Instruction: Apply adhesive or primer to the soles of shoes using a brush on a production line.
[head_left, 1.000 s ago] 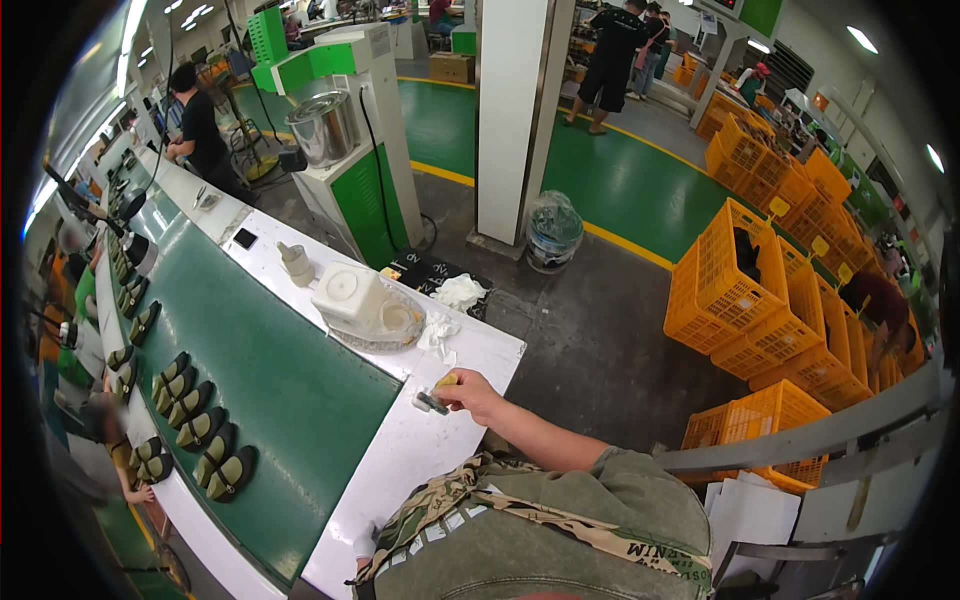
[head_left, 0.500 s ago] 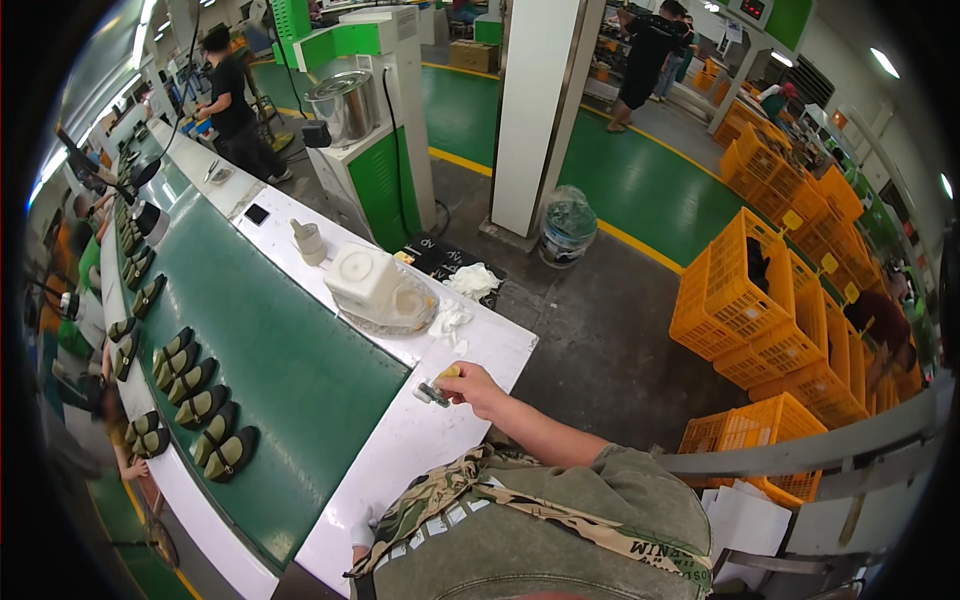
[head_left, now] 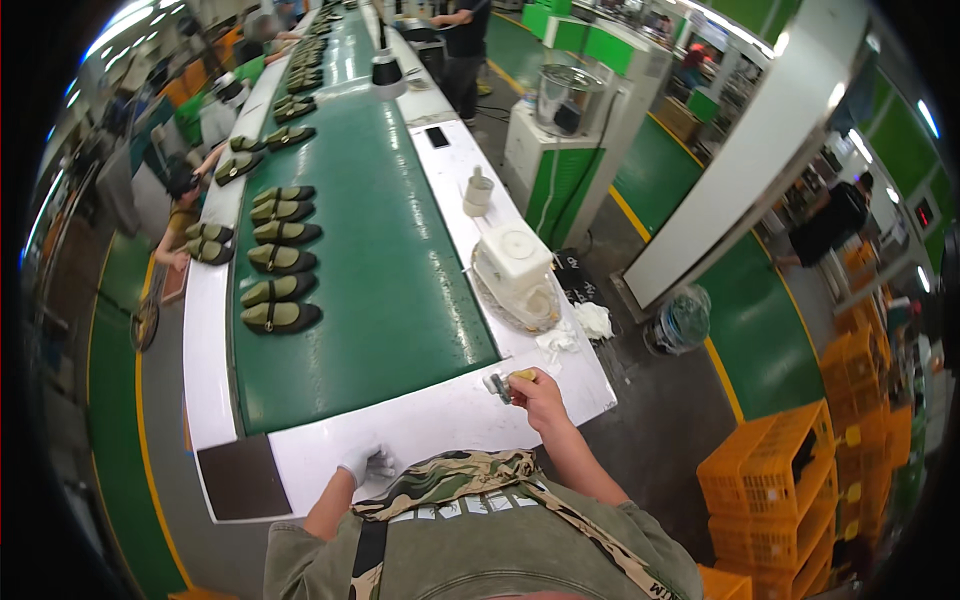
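One bare right hand (head_left: 543, 402) has its grip closed around a small brush-like tool with a yellowish handle and a grey-green and whitish head (head_left: 498, 385). The tool is at the near end of the white tabletop (head_left: 430, 415), just beyond the near right corner of the long green belt (head_left: 400, 220); whether its head touches the surface I cannot tell. One left hand in a pale white glove (head_left: 366, 462) is by the tabletop's near edge, its fingers bent; whether that grip holds anything cannot be told.

Beyond the right hand, near the tabletop's right edge, lies a crumpled white cloth (head_left: 556, 340). Further along that edge stand a square white plastic container with a round lid (head_left: 517, 250), then a beige nozzled bottle (head_left: 477, 195), then a flat black phone (head_left: 437, 137).

At the tabletop's near left corner is a dark brown flat panel (head_left: 243, 478). Six olive-and-black shoes (head_left: 283, 260) lie in a column along the belt's left edge, and two more (head_left: 209, 244) lie on the white left border, near a co-worker's hand (head_left: 178, 260). Orange plastic crates (head_left: 765, 460) are stacked well apart, off to the right
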Motion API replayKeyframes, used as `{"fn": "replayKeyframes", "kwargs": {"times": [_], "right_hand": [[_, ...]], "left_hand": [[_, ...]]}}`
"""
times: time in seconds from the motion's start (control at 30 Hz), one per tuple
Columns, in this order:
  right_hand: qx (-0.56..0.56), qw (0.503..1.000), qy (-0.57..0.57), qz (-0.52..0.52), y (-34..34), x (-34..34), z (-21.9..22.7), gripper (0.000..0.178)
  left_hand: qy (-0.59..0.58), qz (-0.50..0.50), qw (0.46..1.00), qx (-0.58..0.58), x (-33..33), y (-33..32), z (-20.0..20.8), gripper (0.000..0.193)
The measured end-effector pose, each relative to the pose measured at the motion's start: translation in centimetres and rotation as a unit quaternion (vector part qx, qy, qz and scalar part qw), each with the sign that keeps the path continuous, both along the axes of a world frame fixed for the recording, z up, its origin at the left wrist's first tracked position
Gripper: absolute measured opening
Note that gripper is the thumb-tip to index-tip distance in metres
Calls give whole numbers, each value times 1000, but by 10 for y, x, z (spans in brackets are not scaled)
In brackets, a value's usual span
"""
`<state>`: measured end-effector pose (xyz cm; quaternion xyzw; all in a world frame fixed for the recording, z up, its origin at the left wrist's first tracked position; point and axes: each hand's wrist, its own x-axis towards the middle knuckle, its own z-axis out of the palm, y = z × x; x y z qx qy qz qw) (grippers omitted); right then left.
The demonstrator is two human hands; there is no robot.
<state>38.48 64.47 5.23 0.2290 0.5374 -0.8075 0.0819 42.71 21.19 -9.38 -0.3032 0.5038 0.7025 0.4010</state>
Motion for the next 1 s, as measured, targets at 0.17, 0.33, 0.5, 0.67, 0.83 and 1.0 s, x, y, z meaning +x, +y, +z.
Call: {"fn": "replayKeyframes", "kwargs": {"times": [0.17,0.33,0.5,0.67,0.83,1.0], "right_hand": [[-3,999,11,41,-9,-15,2,15],[-1,998,11,65,-15,-24,4,16],[-3,997,10,81,-17,-28,0,14],[3,997,5,72,-17,-30,1,14],[0,997,14,75,-16,-33,0,10],[-3,998,11,64,-15,-30,1,10]], "left_hand": [[17,-24,998,-56,2,2,3,27],[24,-9,999,-43,5,3,2,27],[38,16,998,-40,11,4,-3,27],[26,0,998,-64,8,6,10,27],[40,19,999,3,4,9,15,27],[38,-6,999,-12,-2,10,21,26]]}}
